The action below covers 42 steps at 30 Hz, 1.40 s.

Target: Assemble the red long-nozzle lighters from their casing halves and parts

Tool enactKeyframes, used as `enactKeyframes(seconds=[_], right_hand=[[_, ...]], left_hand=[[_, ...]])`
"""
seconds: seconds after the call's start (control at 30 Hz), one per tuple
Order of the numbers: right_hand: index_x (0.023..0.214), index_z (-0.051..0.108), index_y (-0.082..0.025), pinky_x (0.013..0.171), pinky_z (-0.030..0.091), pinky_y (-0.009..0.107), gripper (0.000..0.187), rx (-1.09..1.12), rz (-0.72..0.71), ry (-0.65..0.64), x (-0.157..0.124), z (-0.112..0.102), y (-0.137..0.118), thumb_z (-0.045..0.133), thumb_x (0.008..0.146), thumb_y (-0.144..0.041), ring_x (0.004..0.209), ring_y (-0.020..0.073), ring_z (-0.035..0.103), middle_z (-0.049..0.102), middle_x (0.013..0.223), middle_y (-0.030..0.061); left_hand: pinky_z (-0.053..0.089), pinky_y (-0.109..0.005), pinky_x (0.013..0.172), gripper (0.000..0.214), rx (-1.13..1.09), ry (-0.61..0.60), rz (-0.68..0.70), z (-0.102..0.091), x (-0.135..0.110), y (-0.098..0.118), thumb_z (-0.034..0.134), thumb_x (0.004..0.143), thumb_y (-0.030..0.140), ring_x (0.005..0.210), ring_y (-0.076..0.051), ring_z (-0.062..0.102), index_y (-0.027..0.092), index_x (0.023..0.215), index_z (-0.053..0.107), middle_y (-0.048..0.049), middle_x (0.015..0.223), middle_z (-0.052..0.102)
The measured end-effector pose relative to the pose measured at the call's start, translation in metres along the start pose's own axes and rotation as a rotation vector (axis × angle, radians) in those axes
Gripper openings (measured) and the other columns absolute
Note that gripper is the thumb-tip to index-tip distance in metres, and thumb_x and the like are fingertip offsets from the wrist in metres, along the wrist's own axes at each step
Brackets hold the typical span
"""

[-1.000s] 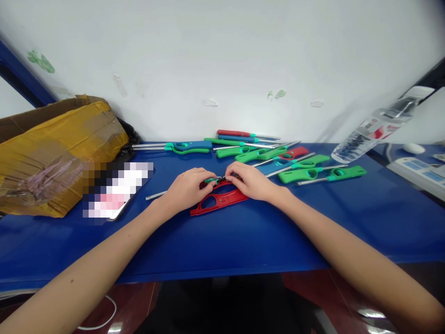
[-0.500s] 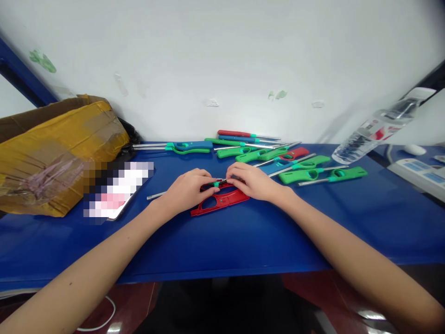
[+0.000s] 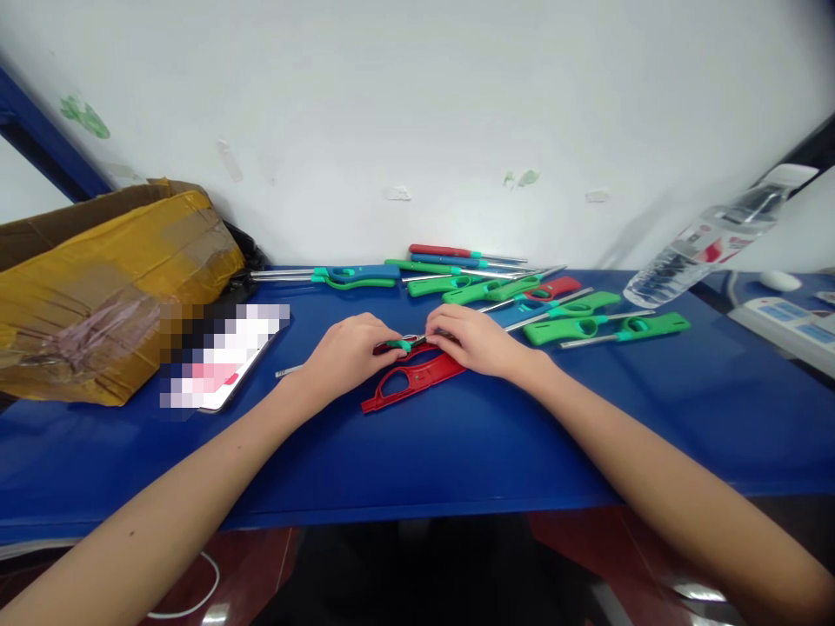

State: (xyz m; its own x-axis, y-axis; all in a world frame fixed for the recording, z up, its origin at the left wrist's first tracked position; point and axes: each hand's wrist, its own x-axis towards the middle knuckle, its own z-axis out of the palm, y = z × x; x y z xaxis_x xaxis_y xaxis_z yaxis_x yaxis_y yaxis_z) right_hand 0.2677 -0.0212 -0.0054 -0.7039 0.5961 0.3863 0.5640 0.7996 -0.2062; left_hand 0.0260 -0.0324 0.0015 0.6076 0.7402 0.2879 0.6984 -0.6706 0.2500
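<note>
The red lighter shell (image 3: 417, 380) lies on the bench (image 3: 457, 452), probably light, stiff, slippery plastic. At its 12 o'clock edge, left hand (image 3: 349, 352) and right hand (image 3: 476, 341) each have a closed grip on the teal-tipped insert (image 3: 401, 345), best pinched by its ends.

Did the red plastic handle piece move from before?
Yes, a little. The red handle piece has tilted: its left end swung slightly nearer the front edge of the table and away from the phone, which stayed put.
</note>
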Motion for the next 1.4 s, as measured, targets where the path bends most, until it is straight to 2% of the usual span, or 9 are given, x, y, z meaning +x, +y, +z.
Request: enactKeyframes(seconds=[0.13,0.37,0.63,0.73,0.83,1.1,1.4], right_hand=[[0.092,0.063,-0.017,0.08,0.05,0.035,0.017,-0.008,0.0,0.007,0.0,0.0,-0.001,0.048,0.097,-0.021,0.09,0.0214,0.062,0.067,0.1,0.0097],[0.094,0.063,-0.017,0.081,0.05,0.035,0.017,0.04,-0.003,-0.001,0.0,-0.001,-0.004,0.047,0.097,-0.021,0.091,0.0214,0.061,0.066,0.101,0.01],[0.089,0.063,-0.017,0.084,0.05,0.037,0.015,0.035,0.033,0.01,0.0,0.0,-0.009,0.049,0.094,-0.02,0.092,0.0221,0.06,0.066,0.102,0.0104],[0.095,0.064,-0.017,0.084,0.05,0.038,0.011,0.011,0.05,0.057,0.0,0.001,-0.009,0.055,0.091,-0.022,0.092,0.0231,0.06,0.067,0.099,0.0095],[0.101,0.066,-0.018,0.083,0.051,0.038,0.014,0.035,0.012,0.078,-0.001,0.003,-0.006,0.061,0.09,-0.025,0.094,0.0234,0.061,0.067,0.102,0.0094],[0.098,0.07,-0.018,0.084,0.051,0.039,0.019,0.027,-0.029,0.061,0.002,0.006,-0.004,0.051,0.096,-0.021,0.094,0.0235,0.06,0.068,0.105,0.011],[0.098,0.068,-0.014,0.086,0.049,0.039,0.02,-0.048,-0.073,0.051,0.003,0.01,-0.006,0.049,0.097,-0.022,0.095,0.024,0.06,0.068,0.104,0.0113]], left_hand=[[0.047,-0.03,0.07,0.015,0.13,0.023,0.004,0.001,0.0,0.006,0.065,0.089,0.029,0.085,-0.021,0.067,0.023,0.093,0.078,-0.0046,0.087,0.074],[0.046,-0.032,0.072,0.017,0.234,0.045,0.01,0.004,0.0,0.015,0.062,0.09,0.027,0.086,-0.022,0.067,0.024,0.097,0.077,-0.0046,0.088,0.074],[0.041,-0.029,0.065,0.016,0.215,0.059,0.033,0.008,-0.001,0.011,0.063,0.088,0.027,0.077,-0.02,0.062,0.025,0.095,0.077,-0.0031,0.083,0.071],[0.041,-0.029,0.065,0.016,0.192,0.066,0.021,0.008,-0.001,0.01,0.063,0.087,0.027,0.078,-0.019,0.062,0.025,0.095,0.077,-0.0028,0.084,0.071],[0.042,-0.028,0.064,0.017,0.179,0.067,0.01,0.007,-0.001,0.011,0.062,0.088,0.027,0.079,-0.019,0.063,0.025,0.097,0.077,-0.0024,0.084,0.072],[0.045,-0.028,0.065,0.018,0.138,0.049,-0.019,0.004,-0.001,0.014,0.061,0.088,0.027,0.082,-0.02,0.065,0.025,0.095,0.078,-0.0036,0.088,0.074],[0.046,-0.029,0.067,0.019,0.158,0.062,-0.019,0.006,-0.002,0.014,0.06,0.089,0.028,0.082,-0.02,0.066,0.024,0.094,0.078,-0.0038,0.089,0.074]])
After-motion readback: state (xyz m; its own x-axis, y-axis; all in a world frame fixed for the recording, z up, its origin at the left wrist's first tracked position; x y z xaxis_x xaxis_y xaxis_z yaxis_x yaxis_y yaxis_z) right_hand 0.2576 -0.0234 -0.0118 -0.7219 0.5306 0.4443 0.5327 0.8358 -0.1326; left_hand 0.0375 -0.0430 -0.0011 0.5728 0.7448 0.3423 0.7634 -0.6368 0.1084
